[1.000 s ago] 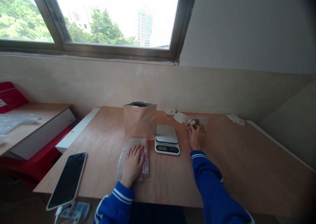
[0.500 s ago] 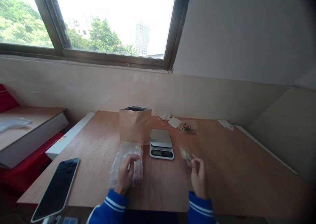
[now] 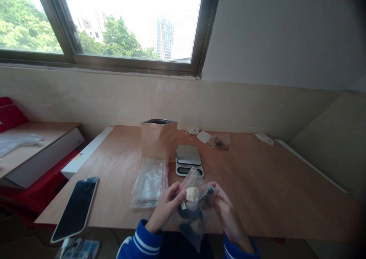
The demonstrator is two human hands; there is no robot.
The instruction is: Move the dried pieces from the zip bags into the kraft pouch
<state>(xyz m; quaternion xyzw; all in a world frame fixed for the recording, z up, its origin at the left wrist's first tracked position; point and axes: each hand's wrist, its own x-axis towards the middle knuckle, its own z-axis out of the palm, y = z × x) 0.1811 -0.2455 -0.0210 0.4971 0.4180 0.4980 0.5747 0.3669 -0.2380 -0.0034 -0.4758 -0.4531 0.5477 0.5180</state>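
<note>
In front of my body, a clear zip bag with a red seal line hangs between my two hands. My left hand pinches its upper left edge. Near the bag's mouth shows a pale, rounded piece; whether it lies inside the film I cannot tell. My right hand is closed at the right side of the bag, over a crumpled clear packet with darker bits in it, partly hidden by the fingers. Just beyond the hands sits a digital kitchen scale, its display partly covered by the bag.
A stack of clear zip bags lies left of the scale, before a standing brown pouch with its top open. Farther back are a bag of dried brown pieces and white scraps. A phone overhangs the table's front-left edge.
My left hand has lifted a zip bag off the stack and moved right. My right hand has brought the small packet left and nearer, so both hands now meet before the scale.
</note>
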